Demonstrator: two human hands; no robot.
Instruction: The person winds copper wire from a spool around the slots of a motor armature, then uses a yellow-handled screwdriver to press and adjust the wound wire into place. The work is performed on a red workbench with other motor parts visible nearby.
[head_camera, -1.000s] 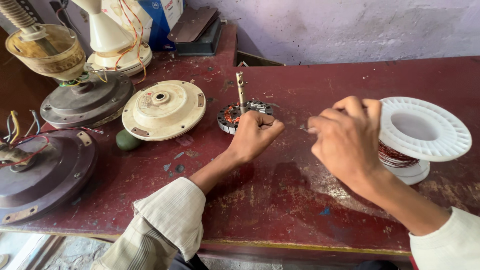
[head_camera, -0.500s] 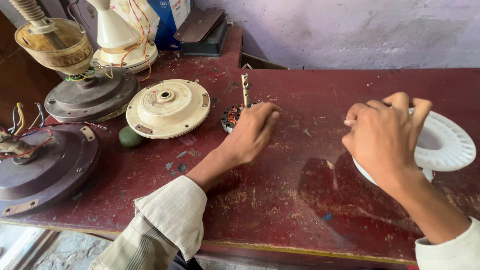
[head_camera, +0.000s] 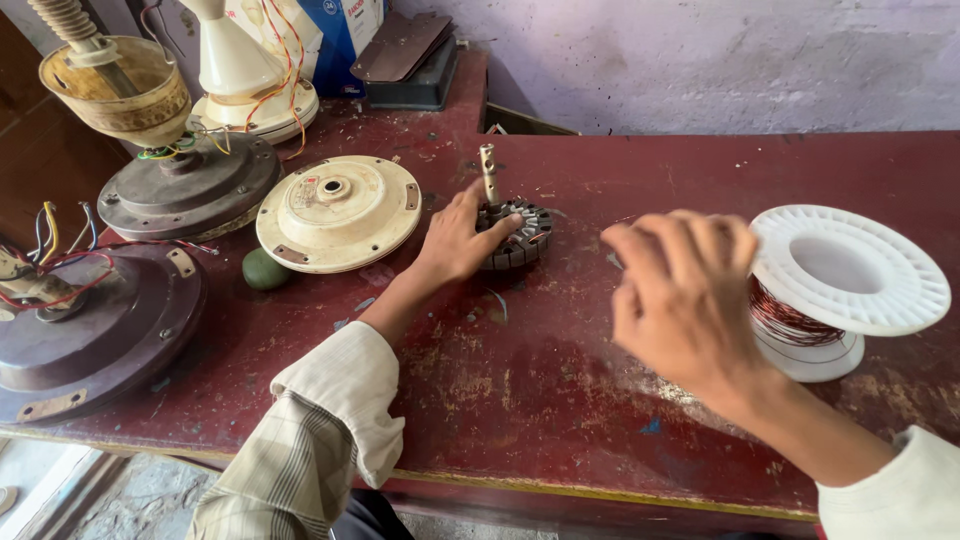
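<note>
**Left hand on the stator, right hand raised by the wire spool**

While the left hand (head_camera: 455, 240) rests on the dark red table (head_camera: 560, 400), its fingers wrap the near-left side of a small round stator (head_camera: 520, 235), a dark ring of slotted laminations lying flat with a short metal shaft (head_camera: 488, 172) standing upright from its middle. The thumb reaches toward the base of that shaft, so the hand grips the stator's edge rather than lying loose on it.

To the right of this, the right hand (head_camera: 685, 295) hangs above the table, blurred, its back to the camera and its fingers curled inward. Whether it pinches anything is hard to say; it may hold a fine strand, but the blur hides it. Just beyond its knuckles, on the right, stands a white plastic spool (head_camera: 850, 270) wound with copper-coloured wire (head_camera: 785, 318), its broad upper flange facing up.

Left of the left hand lies a cream round fan cover (head_camera: 338, 212), and a small green round object (head_camera: 266, 269) sits just beside that cover's near edge. Farther left are a grey motor housing (head_camera: 190, 185) and a large brown housing (head_camera: 95, 325) with coloured wires (head_camera: 55, 255), both well apart from the hands.
</note>
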